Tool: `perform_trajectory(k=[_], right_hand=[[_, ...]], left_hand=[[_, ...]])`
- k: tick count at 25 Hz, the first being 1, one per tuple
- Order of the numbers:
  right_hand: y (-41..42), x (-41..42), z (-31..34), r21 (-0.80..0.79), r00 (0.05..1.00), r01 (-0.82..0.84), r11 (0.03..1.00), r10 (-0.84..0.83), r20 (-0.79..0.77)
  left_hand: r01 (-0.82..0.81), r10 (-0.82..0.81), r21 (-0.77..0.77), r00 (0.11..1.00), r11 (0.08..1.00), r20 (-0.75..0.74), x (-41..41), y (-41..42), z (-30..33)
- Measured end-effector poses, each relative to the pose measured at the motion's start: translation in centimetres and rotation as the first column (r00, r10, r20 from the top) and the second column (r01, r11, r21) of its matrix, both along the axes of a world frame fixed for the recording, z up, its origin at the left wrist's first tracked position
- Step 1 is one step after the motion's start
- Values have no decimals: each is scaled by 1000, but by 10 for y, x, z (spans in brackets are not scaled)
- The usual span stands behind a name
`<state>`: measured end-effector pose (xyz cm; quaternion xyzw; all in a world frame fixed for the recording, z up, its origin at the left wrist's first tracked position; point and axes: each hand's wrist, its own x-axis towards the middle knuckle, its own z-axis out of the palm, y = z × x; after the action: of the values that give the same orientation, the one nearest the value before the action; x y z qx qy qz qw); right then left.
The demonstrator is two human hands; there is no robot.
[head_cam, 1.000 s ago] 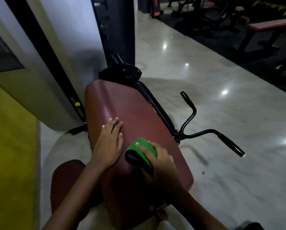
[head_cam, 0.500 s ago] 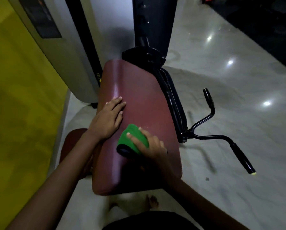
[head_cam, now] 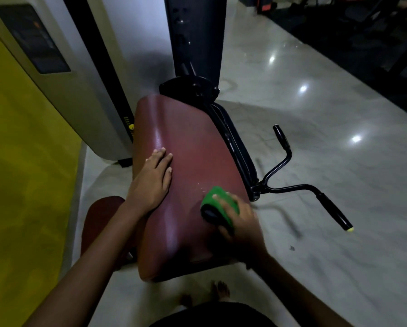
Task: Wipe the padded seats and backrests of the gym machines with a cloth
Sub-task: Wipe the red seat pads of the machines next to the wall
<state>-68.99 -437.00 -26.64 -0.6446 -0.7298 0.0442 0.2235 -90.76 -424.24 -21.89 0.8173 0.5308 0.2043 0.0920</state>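
A long maroon padded rest (head_cam: pixel 193 147) of a gym machine slopes away from me in the middle of the view. My left hand (head_cam: pixel 154 182) lies flat on its left side, fingers straight. My right hand (head_cam: pixel 240 223) grips a green cloth with a black underside (head_cam: pixel 217 204) and presses it on the pad near the right edge. A smaller maroon seat pad (head_cam: pixel 101 215) sits lower left, partly hidden by my left forearm.
Black handle bars (head_cam: pixel 299 187) with a yellow-tipped grip stick out to the right of the pad. A black upright column (head_cam: pixel 195 36) and a grey weight-stack housing (head_cam: pixel 63 74) stand behind. A yellow wall lies left. My bare foot (head_cam: pixel 219 291) is on the glossy floor.
My right hand has slid the green cloth toward the pad's right edge. The view has shifted, showing more of the pad. My left hand stays flat on the pad.
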Motion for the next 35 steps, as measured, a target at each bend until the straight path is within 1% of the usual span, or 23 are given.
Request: perform_trajectory(k=[2,3,4,5,7,9,10,11,12,13,14,15,17,19,20,21,24,26,28,30,31,32,35], right_hand=[[14,22,-10,-151,959,247,957,-264,-105],[17,24,-11,-224,927,327,918,-358,-112],[15,17,-8,-226,918,351,909,-382,-108],[10,8,-5,-170,935,313,935,-335,-120],[-12,-6,-5,-44,986,99,994,-104,-133],[-16,7,-12,-36,989,-1,999,-4,-145],[-7,18,-17,-63,983,58,996,-68,-168],[3,29,-20,-115,962,185,976,-203,-180],[13,38,-21,-206,921,309,928,-347,-179],[21,41,-19,-271,888,380,884,-431,-161],[25,38,-14,-264,891,373,890,-423,-167],[28,28,-5,-209,917,300,931,-342,-207],[28,-7,21,-10,963,-9,1000,6,-268],[27,-40,38,139,948,-302,943,312,-55],[31,-49,40,157,926,-378,912,376,43],[39,-49,39,125,925,-380,917,377,44],[67,-25,32,14,975,-162,987,162,-152],[73,-23,29,5,984,-52,999,53,-169],[66,-34,30,80,982,-142,987,150,-115],[58,-30,18,154,957,-291,944,289,36],[62,-22,15,150,956,-294,944,291,42],[72,-12,12,104,971,-236,966,238,-2],[97,10,5,-61,981,75,995,-85,-177]], left_hand=[[-5,5,4,1000,1000,19,0,-1,0],[-7,7,4,1000,1000,29,1,-1,1],[-6,6,4,999,1000,37,1,-2,1],[-5,4,7,999,1000,42,1,-3,2],[-1,0,17,999,1000,47,0,-3,1],[2,-3,19,999,1000,46,-1,-3,-1],[0,-1,21,999,1000,49,-2,-2,-1],[-4,3,19,998,1000,55,-2,-3,-1],[-9,8,17,998,1000,63,-2,-5,-2],[-15,13,17,997,1000,73,-2,-8,-2],[-29,27,22,996,999,87,-1,-11,-2],[-55,51,36,993,998,104,-1,-14,-2],[-118,110,50,984,992,137,0,-15,-1],[-129,128,-9,978,992,162,-1,-13,-1],[-111,118,-47,977,993,176,-3,-13,-2],[-92,102,-61,976,994,190,-4,-15,-4],[-95,102,-42,974,995,202,-5,-19,-8],[-128,136,-50,970,990,203,-2,-19,-10],[-145,158,-76,963,987,219,0,-19,-9],[-138,156,-92,961,986,227,0,-21,-8],[-136,153,-90,962,987,225,0,-21,-7],[-137,153,-89,963,987,221,0,-21,-8],[-154,168,-79,959,985,230,1,-22,-8]])
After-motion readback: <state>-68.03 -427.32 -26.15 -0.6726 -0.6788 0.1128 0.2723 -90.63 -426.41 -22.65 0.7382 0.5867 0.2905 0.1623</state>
